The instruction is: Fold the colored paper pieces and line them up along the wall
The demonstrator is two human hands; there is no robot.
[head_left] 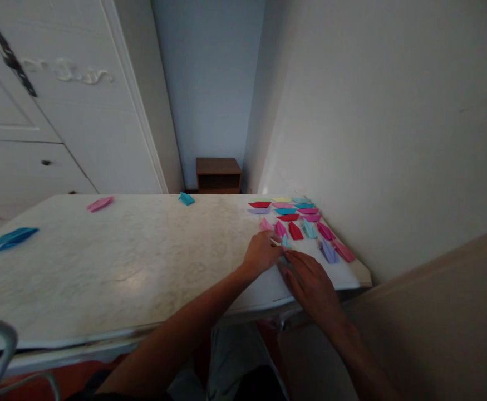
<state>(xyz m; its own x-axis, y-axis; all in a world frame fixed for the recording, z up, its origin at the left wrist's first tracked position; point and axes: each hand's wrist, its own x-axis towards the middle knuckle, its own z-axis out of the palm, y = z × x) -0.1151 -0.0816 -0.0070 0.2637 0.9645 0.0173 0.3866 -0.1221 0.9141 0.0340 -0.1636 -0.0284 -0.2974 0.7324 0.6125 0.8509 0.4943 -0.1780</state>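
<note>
At the right end of the table, my left hand (pixel 262 250) and my right hand (pixel 309 273) meet over a white sheet (pixel 260 291). Between their fingertips is a light blue folded paper piece (pixel 285 241), its lower part covered by the fingers. Both hands are closed, with fingers bent and pinched on it. Just beyond them stand a red folded paper (pixel 295 231) and a magenta one (pixel 280 229). To the right of my right hand lie a lilac folded paper (pixel 329 252) and a dark pink one (pixel 344 251).
Several more folded papers, such as a red one (pixel 260 204), form rows at the far right. Loose on the table (pixel 101 267) lie a blue (pixel 13 238), a pink (pixel 100 204) and a teal piece (pixel 186 198). A wall (pixel 372 139) borders the right side.
</note>
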